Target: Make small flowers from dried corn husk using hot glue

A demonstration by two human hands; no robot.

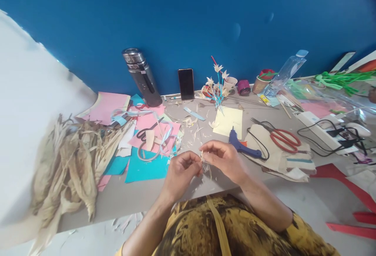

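left hand (181, 166) and right hand (223, 155) pinch husk strip (203, 158) | strip between fingertips, roughly upright, both equally near | glue gun (242, 146) just right

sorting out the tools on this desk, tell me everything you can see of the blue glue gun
The glue gun is blue, plastic by its look, and lies on its side on the grey table, just past the right hand but apart from it. Its nozzle end points up toward the pale yellow paper, touching or overlapping that sheet's lower edge. A black cord runs from its handle toward the red-handled scissors. No hand holds it.
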